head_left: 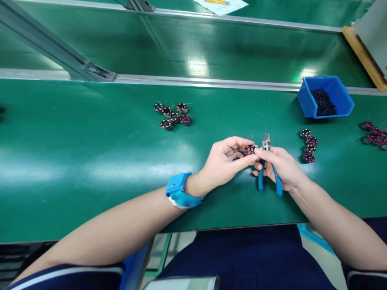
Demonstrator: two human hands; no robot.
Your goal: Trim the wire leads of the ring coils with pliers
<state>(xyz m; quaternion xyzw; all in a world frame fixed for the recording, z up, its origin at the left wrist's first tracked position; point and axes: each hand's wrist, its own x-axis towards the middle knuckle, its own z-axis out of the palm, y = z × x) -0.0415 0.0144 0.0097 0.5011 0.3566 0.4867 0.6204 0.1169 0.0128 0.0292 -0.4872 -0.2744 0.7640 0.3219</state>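
Between the fingertips of my left hand (228, 159) is a small round black coil part (249, 150) with pink marks on its rim. A thin wire sticks up from it. My right hand (279, 165) holds cutting pliers (266, 159) with blue handles, jaws pointing away from me, and its thumb and a finger also touch the coil part. A blue strap (181, 190) circles my left wrist. Similar coil parts (174, 117) lie in a group to the left, and a short column of them (308, 149) lies to the right.
A blue bin (343, 102) with small black pieces stands at the back right. More coil parts (375, 135) lie at the right edge. A metal rail (211, 82) runs behind the green table (90, 161). Beyond it, a yellow pen (217, 2) lies on white paper (231, 7).
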